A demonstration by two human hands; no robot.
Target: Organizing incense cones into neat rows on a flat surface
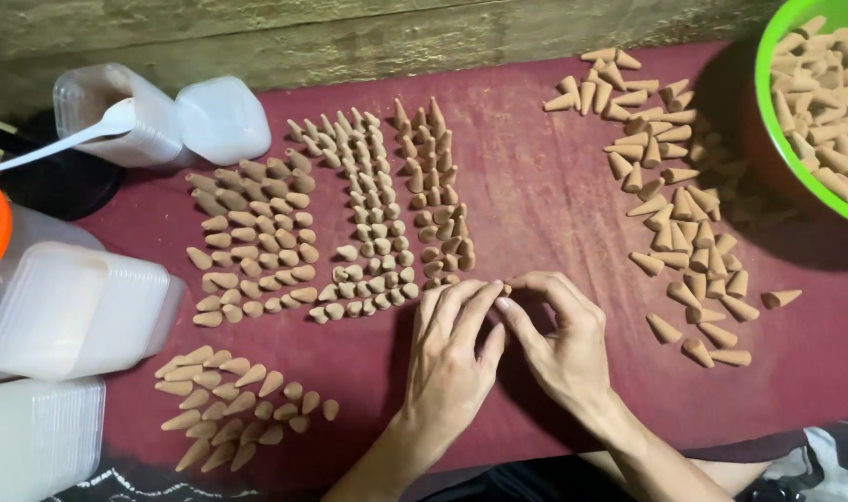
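Both my hands rest on a dark red cloth [535,186]. My left hand [453,358] and my right hand [558,339] meet at their fingertips, pinching a small tan cone [506,289] between them. Just above the fingers, several rows of tan cones [387,214] stand upright, tips up. Left of those, more cones [252,242] lie on their sides in rows. A loose scatter of cones [679,186] lies to the right of my right hand.
A green bowl [768,102] full of cones sits at the top right. Clear plastic containers [80,311] and lids [221,116] stand at the left, with a white plastic spoon [61,139]. Another cone pile [238,404] lies at the lower left. A wooden wall runs behind.
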